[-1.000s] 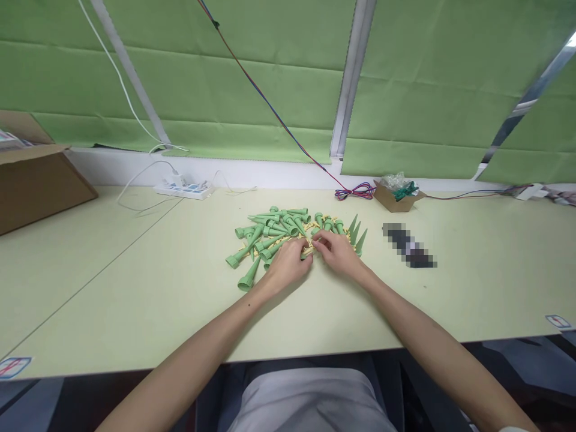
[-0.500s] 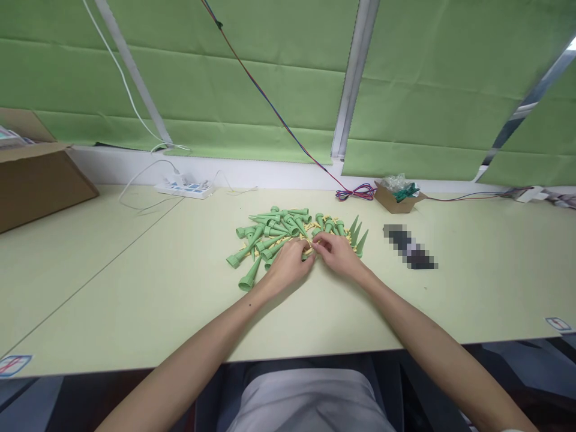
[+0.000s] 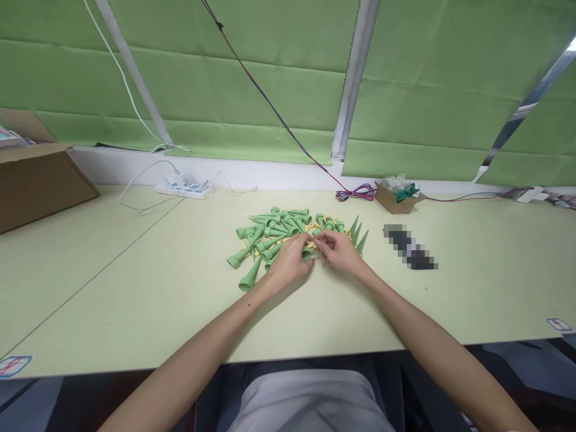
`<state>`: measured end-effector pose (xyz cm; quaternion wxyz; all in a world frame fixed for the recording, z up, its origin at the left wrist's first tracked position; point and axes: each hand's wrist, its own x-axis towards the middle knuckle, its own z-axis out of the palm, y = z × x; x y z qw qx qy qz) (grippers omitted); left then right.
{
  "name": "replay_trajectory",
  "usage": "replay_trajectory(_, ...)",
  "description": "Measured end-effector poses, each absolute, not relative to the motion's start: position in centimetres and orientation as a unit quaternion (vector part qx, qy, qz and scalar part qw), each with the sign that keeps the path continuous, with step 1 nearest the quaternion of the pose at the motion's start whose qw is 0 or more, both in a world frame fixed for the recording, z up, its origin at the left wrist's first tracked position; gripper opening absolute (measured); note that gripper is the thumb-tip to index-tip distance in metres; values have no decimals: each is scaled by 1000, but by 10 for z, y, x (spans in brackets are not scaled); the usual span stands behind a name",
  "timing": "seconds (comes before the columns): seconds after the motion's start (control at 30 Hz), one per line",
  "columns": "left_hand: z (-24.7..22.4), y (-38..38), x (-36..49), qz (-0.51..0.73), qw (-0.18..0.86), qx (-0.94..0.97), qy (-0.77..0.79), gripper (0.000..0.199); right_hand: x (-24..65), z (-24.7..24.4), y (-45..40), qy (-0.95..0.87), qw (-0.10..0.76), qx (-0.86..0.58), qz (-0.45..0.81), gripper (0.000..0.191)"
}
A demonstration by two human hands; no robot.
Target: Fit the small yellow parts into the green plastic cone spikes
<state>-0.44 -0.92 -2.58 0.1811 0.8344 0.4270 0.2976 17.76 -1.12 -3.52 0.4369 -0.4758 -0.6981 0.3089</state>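
Note:
A pile of green plastic cone-shaped spikes (image 3: 249, 275) with flared, cup-like ends lies on the table, mixed with many small yellow pieces (image 3: 309, 244). Over the pile's near side rests my left hand (image 3: 292, 259), its thumb apart from its fingers. A green cup end (image 3: 306, 255) shows in that gap. Close to its fingertips, my right hand (image 3: 338, 251) has thumb and fingers drawn together in a pinch. What is between them is too small to make out. Several pointed green spikes (image 3: 354, 228) stand upright just beyond my right hand.
At the back left sit a power strip (image 3: 186, 189) with white cables and a large cardboard box (image 3: 40, 186). Behind to the right are a coiled red-blue wire (image 3: 357, 192) and a small carton (image 3: 398, 203) with plastic wrap. A pixelated dark object (image 3: 410, 247) lies right of the pile.
My left thumb has moved down, away from its fingers, uncovering a green cup end. My right fingertips have drawn slightly to the right. The pile looks otherwise the same.

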Motion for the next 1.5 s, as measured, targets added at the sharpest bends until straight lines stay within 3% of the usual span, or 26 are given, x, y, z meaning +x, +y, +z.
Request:
replay_trajectory(0.43, -15, -13, -1, 371, 246, 801, 401, 22, 175, -26, -11, -613, 532, -431, 395, 37)
replay_trajectory(0.6, -12, -16, -1, 398, 272, 776, 405, 34, 175, -23, -14, -608, 545, -420, 398, 39)
replay_trajectory(1.0, -10, -11, 2, 399, 607, 581, 367, 44, 173, -23, -14, -608, 527, -425, 414, 42)
replay_trajectory(1.5, 1, -15, 0, 405, 675, 478, 390, 42, 174, -25, -13, -621, 511, -439, 401, 40)
